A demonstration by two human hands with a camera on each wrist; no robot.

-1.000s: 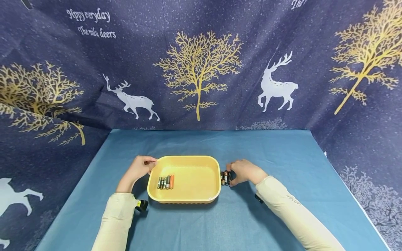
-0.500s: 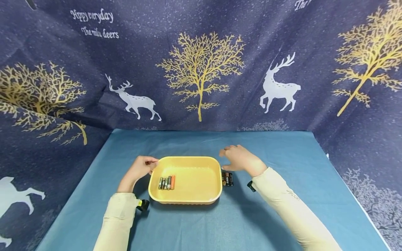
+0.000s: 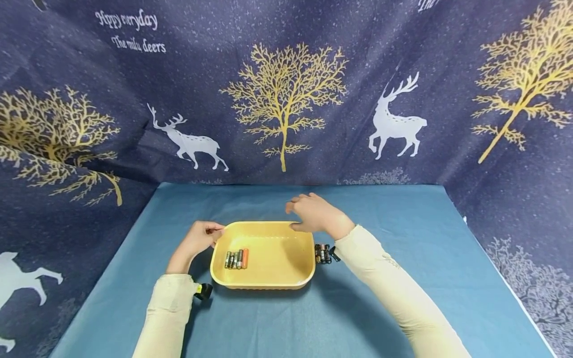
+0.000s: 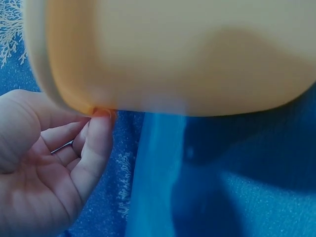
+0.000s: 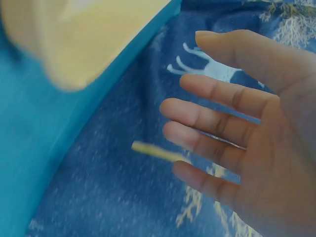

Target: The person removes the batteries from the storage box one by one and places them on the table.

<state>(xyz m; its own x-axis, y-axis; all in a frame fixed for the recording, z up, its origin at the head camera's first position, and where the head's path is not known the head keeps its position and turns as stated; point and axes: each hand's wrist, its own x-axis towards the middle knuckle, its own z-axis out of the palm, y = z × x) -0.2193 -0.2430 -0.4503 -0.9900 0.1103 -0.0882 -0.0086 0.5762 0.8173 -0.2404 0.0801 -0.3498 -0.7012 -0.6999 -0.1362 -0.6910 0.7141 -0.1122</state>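
The tray point(image 3: 273, 256) is coloured yellow, one battery point(image 3: 244, 258) orange, the tablecloth point(image 3: 380, 214) blue and both sleeves point(image 3: 165, 308) cream. The dark blue backdrop point(image 3: 322, 22) is flecked with white and printed with golden trees point(image 3: 284, 114), white deer point(image 3: 398, 127) and white lettering point(image 3: 126, 20).

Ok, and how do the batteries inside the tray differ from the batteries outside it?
Place: the inside batteries lie in the tray; the outside batteries lie on the cloth, right of it.
Colour: the inside batteries include one orange battery; the outside batteries look mostly black with copper tones, none orange.
Shared: both sets lie side by side in a row.
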